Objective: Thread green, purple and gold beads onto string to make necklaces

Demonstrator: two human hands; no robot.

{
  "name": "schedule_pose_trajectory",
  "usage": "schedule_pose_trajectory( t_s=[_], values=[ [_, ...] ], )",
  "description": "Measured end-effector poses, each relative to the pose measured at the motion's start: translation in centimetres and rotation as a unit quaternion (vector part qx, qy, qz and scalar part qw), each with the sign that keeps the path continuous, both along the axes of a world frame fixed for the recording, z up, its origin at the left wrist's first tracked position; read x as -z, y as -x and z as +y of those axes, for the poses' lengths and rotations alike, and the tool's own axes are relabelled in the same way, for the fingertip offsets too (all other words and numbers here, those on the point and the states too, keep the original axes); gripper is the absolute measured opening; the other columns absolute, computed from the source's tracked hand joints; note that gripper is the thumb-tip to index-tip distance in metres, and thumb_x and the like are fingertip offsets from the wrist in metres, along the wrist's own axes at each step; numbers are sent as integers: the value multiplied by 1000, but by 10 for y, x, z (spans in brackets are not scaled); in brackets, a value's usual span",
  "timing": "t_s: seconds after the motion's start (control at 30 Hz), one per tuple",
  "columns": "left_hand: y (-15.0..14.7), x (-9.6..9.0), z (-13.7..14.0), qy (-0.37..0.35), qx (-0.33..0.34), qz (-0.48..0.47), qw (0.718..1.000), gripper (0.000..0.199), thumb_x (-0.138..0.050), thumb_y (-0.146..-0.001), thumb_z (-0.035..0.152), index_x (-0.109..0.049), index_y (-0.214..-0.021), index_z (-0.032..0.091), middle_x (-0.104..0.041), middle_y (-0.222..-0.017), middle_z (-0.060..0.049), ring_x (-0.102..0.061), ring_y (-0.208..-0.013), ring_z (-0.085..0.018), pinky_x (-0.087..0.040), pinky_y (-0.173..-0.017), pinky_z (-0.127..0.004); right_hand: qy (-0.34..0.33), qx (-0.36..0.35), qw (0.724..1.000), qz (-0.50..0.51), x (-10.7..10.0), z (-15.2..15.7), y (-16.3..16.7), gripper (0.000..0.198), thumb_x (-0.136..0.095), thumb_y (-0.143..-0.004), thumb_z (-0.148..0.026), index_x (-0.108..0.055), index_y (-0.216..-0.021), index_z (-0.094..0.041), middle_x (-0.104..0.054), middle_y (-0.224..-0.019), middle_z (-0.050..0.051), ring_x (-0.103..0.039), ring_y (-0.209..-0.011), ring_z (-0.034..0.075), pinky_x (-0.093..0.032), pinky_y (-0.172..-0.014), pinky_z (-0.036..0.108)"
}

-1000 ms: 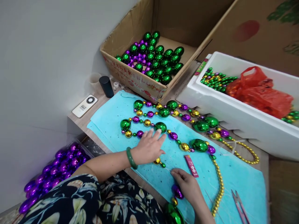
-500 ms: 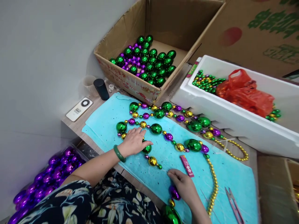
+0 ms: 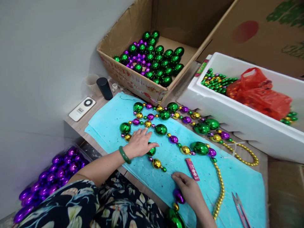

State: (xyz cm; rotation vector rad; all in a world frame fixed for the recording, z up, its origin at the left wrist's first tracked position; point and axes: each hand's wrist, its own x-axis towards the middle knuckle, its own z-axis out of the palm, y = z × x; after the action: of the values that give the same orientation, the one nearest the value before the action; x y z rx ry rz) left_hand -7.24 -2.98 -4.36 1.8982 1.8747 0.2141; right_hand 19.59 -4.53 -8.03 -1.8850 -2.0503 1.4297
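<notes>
A bead garland (image 3: 161,129) of green, gold and purple balls curves over the turquoise cloth (image 3: 228,177). My left hand (image 3: 139,143) lies flat on part of it, fingers spread, covering some beads. A thin pale string (image 3: 168,173) runs from the small green bead (image 3: 163,169) at the garland's end to my right hand (image 3: 187,190), which pinches it between thumb and fingers. Just below that hand are a purple ball (image 3: 178,195) and a large green ball (image 3: 175,218), partly cut off. Gold beads (image 3: 220,186) trail along the right.
A second garland (image 3: 201,128) lies behind. Snips (image 3: 241,209) and a pink packet (image 3: 192,169) rest on the cloth. Behind stand a cardboard box (image 3: 133,82) of balls and a white foam box (image 3: 213,98). A phone (image 3: 82,109) and black cylinder (image 3: 104,88) sit left; purple balls (image 3: 54,177) below.
The camera view has shifted slightly, so the scene sits a little further right. Both hands keep nearly the same pose and place on the garland and string.
</notes>
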Motion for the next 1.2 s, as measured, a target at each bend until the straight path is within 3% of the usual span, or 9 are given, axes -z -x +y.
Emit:
schedule_pose_trajectory(
  t_s=[0.57, 0.77, 0.9, 1.0, 1.2],
  values=[
    [2, -1, -7, -17, 13, -11, 1000, 67, -31, -88, 65, -51, -128, 15, -47, -138, -16, -44, -124, -32, -37, -101, -48, 0, 5, 1000, -7, -4, 0, 4, 43, -46, -68, -56, -67, -67, -18, -64, -61, 4, -58, -61, 21, -44, -60, 30],
    [14, -6, -15, -34, 58, -30, 997, 60, -34, -89, 62, -56, -120, 17, -60, -116, -12, -51, -113, -27, -39, -98, -44, -25, 76, 997, 19, -27, 11, -8, 41, -57, -61, -56, -70, -69, -18, -71, -73, 8, -62, -67, 23, -49, -63, 31],
    [23, -6, -19, -23, 68, -4, 997, 57, -30, -91, 60, -66, -97, 17, -63, -96, -10, -54, -99, -25, -41, -89, -42, -69, 116, 991, 0, -43, 24, -23, 41, -58, -61, -57, -69, -70, -19, -69, -68, 6, -60, -61, 21, -48, -58, 29],
    [28, -5, -21, -18, 82, 4, 996, 57, -29, -93, 57, -67, -79, 17, -62, -82, -9, -54, -90, -22, -41, -84, -39, -81, 94, 991, -43, -42, 29, -20, 37, -53, -68, -52, -69, -75, -19, -64, -58, 4, -57, -55, 19, -44, -55, 28],
    [40, -3, -24, -14, 109, 50, 993, 56, -32, -94, 51, -66, -69, 15, -62, -76, -9, -53, -81, -20, -41, -81, -37, -113, -32, 976, -185, -30, 22, 10, 27, -44, -86, -27, -69, -87, -18, -72, -83, 8, -64, -74, 19, -42, -65, 27]
  ],
)
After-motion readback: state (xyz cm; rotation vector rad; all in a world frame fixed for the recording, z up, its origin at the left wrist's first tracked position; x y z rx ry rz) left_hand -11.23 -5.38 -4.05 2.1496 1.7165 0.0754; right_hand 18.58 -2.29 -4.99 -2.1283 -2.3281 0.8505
